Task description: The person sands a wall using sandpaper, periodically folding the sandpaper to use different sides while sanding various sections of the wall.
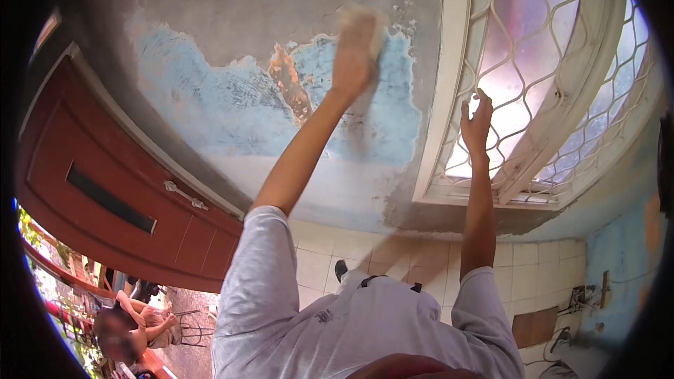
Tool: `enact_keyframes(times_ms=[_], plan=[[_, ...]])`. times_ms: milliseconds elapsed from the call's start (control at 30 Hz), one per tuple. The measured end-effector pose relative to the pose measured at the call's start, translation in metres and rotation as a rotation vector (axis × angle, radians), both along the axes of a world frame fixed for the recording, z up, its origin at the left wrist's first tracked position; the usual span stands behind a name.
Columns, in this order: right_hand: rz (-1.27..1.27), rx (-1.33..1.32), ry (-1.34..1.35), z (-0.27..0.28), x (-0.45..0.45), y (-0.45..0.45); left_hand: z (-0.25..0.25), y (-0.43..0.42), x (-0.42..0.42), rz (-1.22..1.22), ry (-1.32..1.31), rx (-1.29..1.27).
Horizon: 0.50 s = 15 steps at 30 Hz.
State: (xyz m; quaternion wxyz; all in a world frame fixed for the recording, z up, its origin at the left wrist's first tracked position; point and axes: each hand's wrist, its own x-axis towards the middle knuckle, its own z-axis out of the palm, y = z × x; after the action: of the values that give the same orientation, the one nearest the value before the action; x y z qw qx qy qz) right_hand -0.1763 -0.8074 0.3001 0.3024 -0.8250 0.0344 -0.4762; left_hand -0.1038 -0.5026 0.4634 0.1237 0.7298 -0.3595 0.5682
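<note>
My left hand (353,63) is raised against the wall, blurred by motion, gripping a pale block-like object (361,24) whose exact kind I cannot make out. Around it, peeling light blue paint (232,102) meets grey plaster (246,0) along a ragged edge. A strip of exposed orange-brown wall (289,84) lies left of that hand. To the right, my right hand (477,121) rests at the white window grille (502,70), with its fingers curled near the bars. Whether those fingers hold a bar is unclear.
A red-brown door (126,189) with a metal handle (186,195) stands at the left. A seated person (140,323) is beyond the doorway. Below are white floor tiles (316,245), with cables and a brown board (535,328) at the lower right.
</note>
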Motion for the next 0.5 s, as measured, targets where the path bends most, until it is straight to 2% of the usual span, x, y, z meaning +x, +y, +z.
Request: enact_keyframes(times_ms=[67, 100, 167, 233, 333, 367, 400, 467, 500], plan=[[0.017, -0.008, 0.013, 0.008, -0.011, -0.004, -0.011, 0.014, -0.008, -0.09, 0.08, 0.388], [0.105, 0.034, 0.053, 0.015, -0.018, -0.007, -0.006, 0.025, -0.001, -0.099, 0.075, 0.386], [0.197, 0.077, 0.141, 0.023, -0.026, -0.013, 0.012, 0.046, 0.022, 0.123, 0.01, 0.149], [0.176, 0.091, 0.133, 0.022, -0.021, -0.012, 0.038, 0.045, 0.009, -0.027, 0.163, -0.496], [0.149, 0.115, 0.103, 0.018, -0.012, -0.008, 0.031, 0.019, 0.019, 0.025, 0.044, -0.606], [0.144, 0.102, 0.082, 0.018, -0.012, -0.007, 0.016, 0.011, 0.017, 0.109, -0.118, -0.334], [0.137, 0.09, 0.062, 0.017, -0.013, -0.007, 0.005, 0.012, 0.008, 0.109, -0.117, -0.335], [0.154, 0.053, 0.072, 0.017, -0.01, -0.014, -0.016, 0.013, -0.009, -0.117, 0.062, 0.475], [0.17, 0.017, 0.078, 0.015, -0.013, -0.018, -0.013, 0.021, -0.008, -0.154, 0.142, 0.388]])
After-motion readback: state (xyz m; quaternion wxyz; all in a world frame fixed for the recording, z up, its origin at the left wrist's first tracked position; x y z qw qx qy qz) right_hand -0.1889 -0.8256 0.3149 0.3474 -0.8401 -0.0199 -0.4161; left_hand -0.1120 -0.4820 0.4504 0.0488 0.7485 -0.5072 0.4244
